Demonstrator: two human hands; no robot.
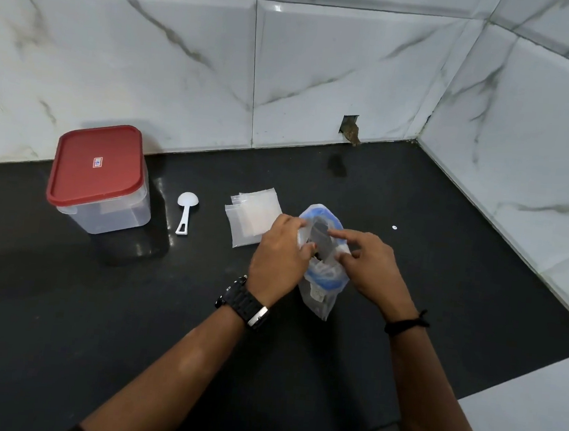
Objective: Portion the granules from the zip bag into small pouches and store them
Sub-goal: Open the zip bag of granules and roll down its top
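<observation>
A clear zip bag [320, 287] with a blue zip strip stands on the black counter at the middle, its mouth spread wide and dark contents inside. My left hand [280, 252] pinches the bag's left rim between thumb and fingers. My right hand [368, 267] grips the right rim, its index finger stretched across the mouth. A small stack of empty clear pouches [252, 212] lies flat just left of the bag, partly behind my left hand. A white plastic scoop [185, 212] lies further left. A clear storage box with a red lid [99, 178] stands closed at the far left.
The black counter [96, 302] meets white marble-tiled walls at the back and the right. A small hole in the tile [350, 130] sits at the wall's base. A tiny white speck [394, 227] lies right of the bag. A pale surface [533, 426] borders the counter at the lower right.
</observation>
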